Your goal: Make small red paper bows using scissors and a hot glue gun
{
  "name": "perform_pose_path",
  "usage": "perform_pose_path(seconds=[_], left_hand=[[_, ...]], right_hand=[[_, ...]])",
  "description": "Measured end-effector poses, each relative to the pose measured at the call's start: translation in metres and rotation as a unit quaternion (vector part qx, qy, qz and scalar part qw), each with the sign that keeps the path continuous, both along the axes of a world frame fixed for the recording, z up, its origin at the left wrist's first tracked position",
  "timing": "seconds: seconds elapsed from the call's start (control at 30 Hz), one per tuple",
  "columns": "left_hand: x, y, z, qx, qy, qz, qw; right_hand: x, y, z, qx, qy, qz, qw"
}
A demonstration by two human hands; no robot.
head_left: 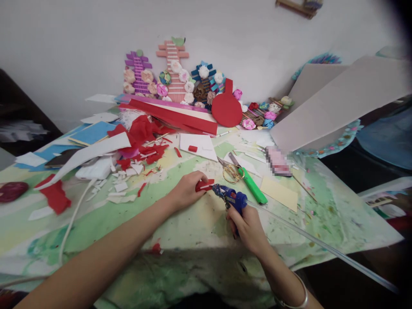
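Forearms (106, 253), two of them, are cut off by the bottom edge; whether the red piece (206, 183) is touched by the nozzle (215, 188) cannot be told. One blue glue gun (238, 199) is gripped by the right hand (247, 227). At mid-frame, the single red piece (white-streaked on top) is pinched by the left hand (189, 189), on its side facing the right hand.

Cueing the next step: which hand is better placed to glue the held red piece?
Probably the right hand: it holds the blue glue gun, its nozzle close to the red piece, while the left hand holds that piece.
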State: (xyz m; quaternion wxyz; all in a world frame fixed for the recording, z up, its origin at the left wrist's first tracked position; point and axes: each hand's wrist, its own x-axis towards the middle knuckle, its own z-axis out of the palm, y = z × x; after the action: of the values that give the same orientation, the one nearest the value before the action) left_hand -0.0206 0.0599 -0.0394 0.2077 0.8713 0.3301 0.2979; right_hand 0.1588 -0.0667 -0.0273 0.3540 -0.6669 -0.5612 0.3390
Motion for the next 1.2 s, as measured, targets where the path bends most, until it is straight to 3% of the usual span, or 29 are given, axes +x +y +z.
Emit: perform_pose_path(seconds=[0.4,0.6,0.77,0.9,1.07,1.2], left_hand=[[0.0,-0.002,0.007,-0.035,-0.017,0.023,0.999],[0.0,-0.003,0.007,-0.126,-0.083,0.033,0.988],[0.001,-0.003,0.006,-0.222,-0.163,0.052,0.96],[0.003,-0.004,0.008,-0.302,-0.206,0.061,0.929],[0.005,-0.005,0.013,-0.345,-0.246,0.062,0.903],[0.005,-0.004,0.015,-0.353,-0.253,0.072,0.898]], right_hand=[[0.018,-0.003,-0.002,-0.017,-0.028,-0.041,0.999],[0.039,-0.011,0.003,0.117,-0.132,-0.056,0.983],[0.097,-0.014,0.013,0.163,-0.296,-0.189,0.922],[0.165,-0.022,0.01,0.043,-0.422,-0.236,0.874],[0.23,-0.031,-0.005,-0.01,-0.44,-0.269,0.856],[0.259,-0.03,-0.02,0.041,-0.457,-0.257,0.85]])
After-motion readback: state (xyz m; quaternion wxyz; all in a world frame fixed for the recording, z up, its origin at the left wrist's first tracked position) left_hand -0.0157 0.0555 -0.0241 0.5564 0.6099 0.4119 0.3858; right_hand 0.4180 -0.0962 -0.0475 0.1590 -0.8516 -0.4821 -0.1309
